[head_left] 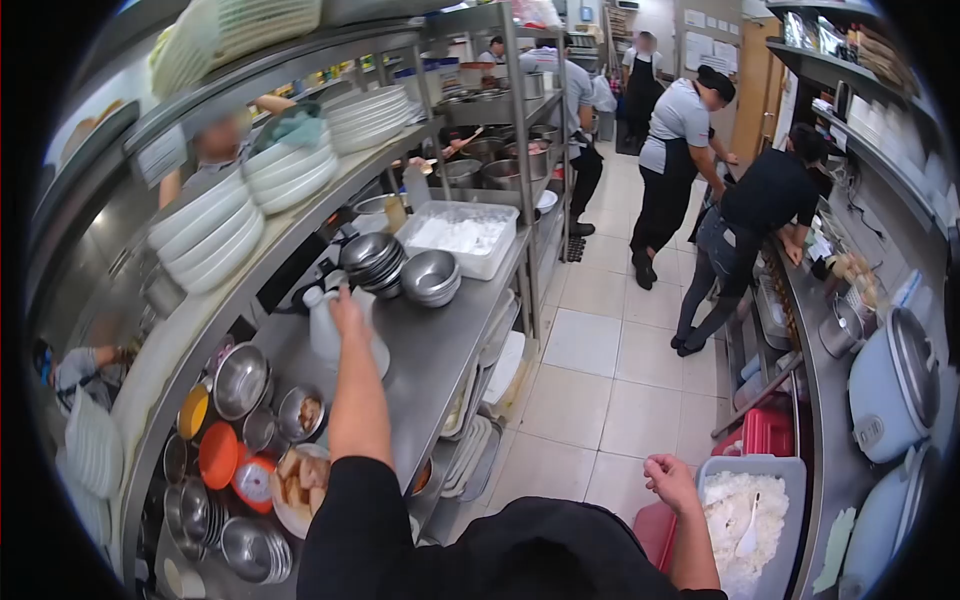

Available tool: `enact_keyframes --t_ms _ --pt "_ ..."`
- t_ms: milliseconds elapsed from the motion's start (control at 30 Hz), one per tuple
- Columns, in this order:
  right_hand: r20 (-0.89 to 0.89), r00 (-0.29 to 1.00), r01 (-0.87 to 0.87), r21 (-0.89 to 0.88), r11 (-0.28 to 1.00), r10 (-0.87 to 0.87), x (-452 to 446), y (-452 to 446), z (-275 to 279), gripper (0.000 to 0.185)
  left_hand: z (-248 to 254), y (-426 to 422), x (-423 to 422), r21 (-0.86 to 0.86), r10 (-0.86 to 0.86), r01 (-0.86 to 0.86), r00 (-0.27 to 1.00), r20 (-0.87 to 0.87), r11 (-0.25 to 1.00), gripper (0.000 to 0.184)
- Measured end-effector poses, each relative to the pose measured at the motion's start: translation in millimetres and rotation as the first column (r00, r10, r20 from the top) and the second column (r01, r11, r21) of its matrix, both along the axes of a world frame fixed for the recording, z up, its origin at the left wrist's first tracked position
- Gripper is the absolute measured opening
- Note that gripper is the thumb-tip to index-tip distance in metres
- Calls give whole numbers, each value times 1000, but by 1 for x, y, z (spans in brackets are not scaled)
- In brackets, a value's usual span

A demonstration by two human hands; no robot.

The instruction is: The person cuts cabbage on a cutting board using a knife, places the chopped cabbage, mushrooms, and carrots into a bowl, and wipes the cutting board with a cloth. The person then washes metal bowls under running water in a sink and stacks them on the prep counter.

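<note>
My left arm stretches over the steel counter [400,345], and my left hand [347,306] is closed at the top of a white plastic jug [324,335]. My fingers partly hide the jug's upper end. Just beyond stand nested steel bowls [371,260] and a second, shorter stack of bowls [431,277]. My right hand [673,482] hangs low over the aisle with loosely bent fingers and nothing visible in it. Beside it is a grey tub of cooked rice [742,520], with a white spoon [747,530] lying on the rice.
A white bin of white powder [463,235] sits farther along the counter. Nearer are an orange kitchen scale [254,482] and a bowl of pale food pieces [300,485]. Plate stacks [205,235] fill the left shelf. Co-workers [680,150] stand along the tiled aisle; rice cookers [893,385] line the right.
</note>
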State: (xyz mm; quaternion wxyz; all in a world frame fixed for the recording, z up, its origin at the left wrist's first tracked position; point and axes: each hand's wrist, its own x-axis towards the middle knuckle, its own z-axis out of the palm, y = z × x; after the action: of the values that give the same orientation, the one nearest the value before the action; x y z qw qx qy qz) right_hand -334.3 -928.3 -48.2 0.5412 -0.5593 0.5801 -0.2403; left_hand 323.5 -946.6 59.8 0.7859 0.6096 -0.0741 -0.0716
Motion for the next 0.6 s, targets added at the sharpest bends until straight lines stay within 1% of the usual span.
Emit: enact_keyframes --t_ms 33,100,133,167,200,233,267,300,367,400,433,500,600 --pt "7 1000 -20 11 1000 20 3 -8 -3 31 -9 -2 8 41 57 -61 994 92 997 49" --pt "-17 997 -78 48 996 79 14 -26 -13 33 -38 8 24 104 49 -76 970 239 992 36" --pt "-24 994 -106 67 992 108 24 -37 -16 34 -42 25 16 44 -10 -2 957 289 999 30" --pt "-23 989 -141 75 987 143 36 -51 -17 36 -40 44 -3 97 39 -70 955 293 993 26" --pt "-22 984 -175 89 981 177 49 -62 -17 38 -10 67 -47 255 0 -79 955 297 964 25" --pt "-23 977 -209 106 972 213 62 -73 -18 39 -31 85 -31 153 -53 13 965 256 988 22" --pt "-16 965 -258 124 958 262 76 -87 -19 44 -19 93 -45 259 -76 7 964 256 966 23" --pt "-7 955 -294 134 946 298 88 -102 -27 44 2 102 -68 360 -86 -9 965 248 933 23" --pt "2 912 -407 143 902 411 124 -141 -44 45 27 92 -92 568 -245 23 916 318 823 25" --pt "-24 884 -458 158 875 467 145 -158 -34 47 39 84 -100 657 -308 14 891 334 754 27" --pt "-9 859 -505 145 851 512 168 -179 -29 47 51 72 -107 756 -449 -92 755 477 648 30" --pt "6 816 -573 141 808 578 199 -214 -20 47 79 34 -117 831 -622 45 686 378 554 31" --pt "-17 725 -682 122 721 689 249 -269 7 46 107 -17 -117 762 -700 282 650 294 583 28"
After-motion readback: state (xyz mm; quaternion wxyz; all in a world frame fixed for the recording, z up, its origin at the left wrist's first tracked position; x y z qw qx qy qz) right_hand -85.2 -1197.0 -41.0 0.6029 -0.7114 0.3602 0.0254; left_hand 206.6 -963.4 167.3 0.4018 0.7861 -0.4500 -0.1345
